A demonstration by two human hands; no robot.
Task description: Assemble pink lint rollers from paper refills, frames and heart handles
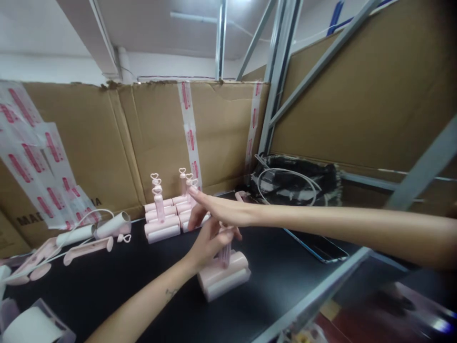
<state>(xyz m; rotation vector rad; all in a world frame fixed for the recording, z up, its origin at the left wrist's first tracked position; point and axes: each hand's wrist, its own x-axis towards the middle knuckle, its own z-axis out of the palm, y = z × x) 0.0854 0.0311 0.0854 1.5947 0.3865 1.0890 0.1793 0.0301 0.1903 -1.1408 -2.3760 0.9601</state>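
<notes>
Head view: a pink roller (222,275) is held handle-up on the black worktop (274,276) by the left hand (210,242), its fingers wrapped around the handle (224,256). The right hand (228,209) is held across the top with fingers loosely spread; nothing is seen to be grasped by it, and whether the handle's end is touched by its palm cannot be told. If the roller were pressed off-centre from above, it could be tipped or skidded, since it appears to be supported on a rounded barrel; a slack left grip would make this likelier. The two rows of standing rollers (162,228) could be knocked by the right fingers, which are extended near them, and because they are packed closely, one fall might be passed along. The phone (321,247) could be nudged if the right forearm (307,221) were lowered.
</notes>
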